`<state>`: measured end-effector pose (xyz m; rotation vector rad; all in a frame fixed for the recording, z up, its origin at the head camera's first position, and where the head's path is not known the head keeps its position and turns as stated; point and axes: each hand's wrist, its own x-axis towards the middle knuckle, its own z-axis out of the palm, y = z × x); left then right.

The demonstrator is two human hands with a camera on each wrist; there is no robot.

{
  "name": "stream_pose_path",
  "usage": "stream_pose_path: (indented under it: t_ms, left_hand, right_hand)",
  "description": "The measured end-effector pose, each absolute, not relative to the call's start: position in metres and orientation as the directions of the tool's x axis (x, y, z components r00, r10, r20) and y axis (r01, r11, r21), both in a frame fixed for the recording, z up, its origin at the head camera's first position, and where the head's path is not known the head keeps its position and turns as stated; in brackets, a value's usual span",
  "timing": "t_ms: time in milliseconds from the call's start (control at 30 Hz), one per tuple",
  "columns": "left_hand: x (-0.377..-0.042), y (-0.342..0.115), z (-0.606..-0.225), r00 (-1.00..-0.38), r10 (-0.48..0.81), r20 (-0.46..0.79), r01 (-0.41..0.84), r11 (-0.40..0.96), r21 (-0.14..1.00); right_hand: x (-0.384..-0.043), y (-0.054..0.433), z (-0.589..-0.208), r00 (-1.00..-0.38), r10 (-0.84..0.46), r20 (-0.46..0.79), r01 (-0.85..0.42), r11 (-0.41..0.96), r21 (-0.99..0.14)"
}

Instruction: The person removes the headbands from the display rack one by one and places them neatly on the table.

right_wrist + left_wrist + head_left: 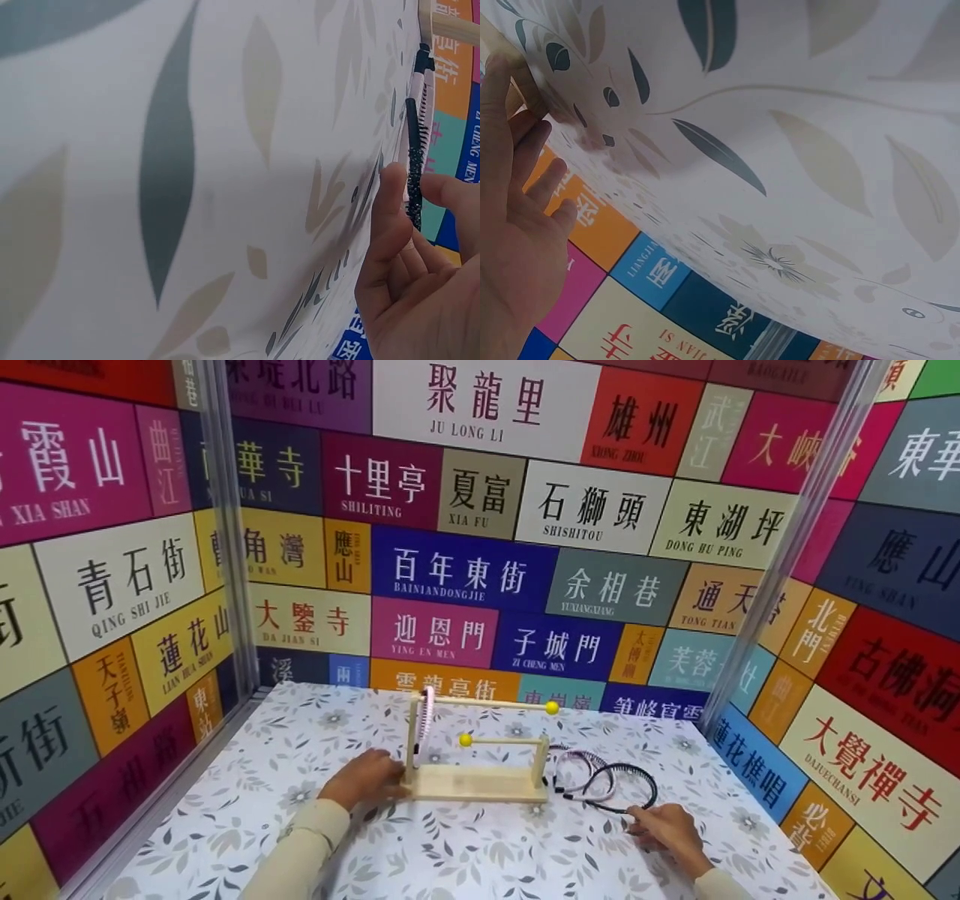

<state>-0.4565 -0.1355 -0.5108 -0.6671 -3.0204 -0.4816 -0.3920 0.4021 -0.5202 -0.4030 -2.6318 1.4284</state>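
A light wooden stand [476, 784] has two posts, each with a rod ending in a yellow ball. My left hand [365, 778] grips the left end of its base; in the left wrist view, fingers lie around the wood's edge. A white-pink headband [426, 727] hangs on the upper rod beside the taller post. To the right, a black toothed headband [415, 150] lies on the table, its near edge pinched between the thumb and index finger of my right hand [670, 829]. A pale pink headband with dark ends [613, 780] lies partly overlapped by the black one.
A white leaf-patterned cloth [360, 855] covers the table. Colourful sign panels [465, 574] enclose it at the back and both sides, with clear corner posts [225, 525]. The lower rod's yellow ball [466, 740] points left; the upper rod's ball [552, 708] points right.
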Motion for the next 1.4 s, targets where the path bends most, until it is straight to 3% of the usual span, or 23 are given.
stream_pose_path:
  t_ms: [233,500,700,967,1400]
  left_hand:
    - [-0.454,-0.133,-0.506,-0.882,0.456,0.117,0.47,0.845,0.255]
    - [-0.456,-0.135,-0.509,-0.897,0.43,0.097,0.44,0.854,0.279]
    - [-0.457,-0.136,-0.511,-0.899,0.428,0.093,0.435,0.852,0.291]
    - [-0.459,-0.136,-0.511,-0.909,0.411,0.064,0.41,0.858,0.309]
    - [-0.457,-0.134,-0.509,-0.925,0.377,0.038,0.369,0.872,0.322]
  right_hand:
    - [-0.39,0.405,-0.52,-0.959,0.28,-0.031,0.185,0.543,-0.819]
    - [-0.387,0.404,-0.511,-0.955,0.294,-0.037,0.208,0.575,-0.791]
    - [-0.388,0.403,-0.501,-0.957,0.291,-0.004,0.208,0.677,-0.706]
    - [-0.396,0.392,-0.488,-0.969,0.237,0.062,0.143,0.755,-0.64]
    - [-0.406,0.347,-0.472,-0.974,0.158,0.163,0.017,0.767,-0.641]
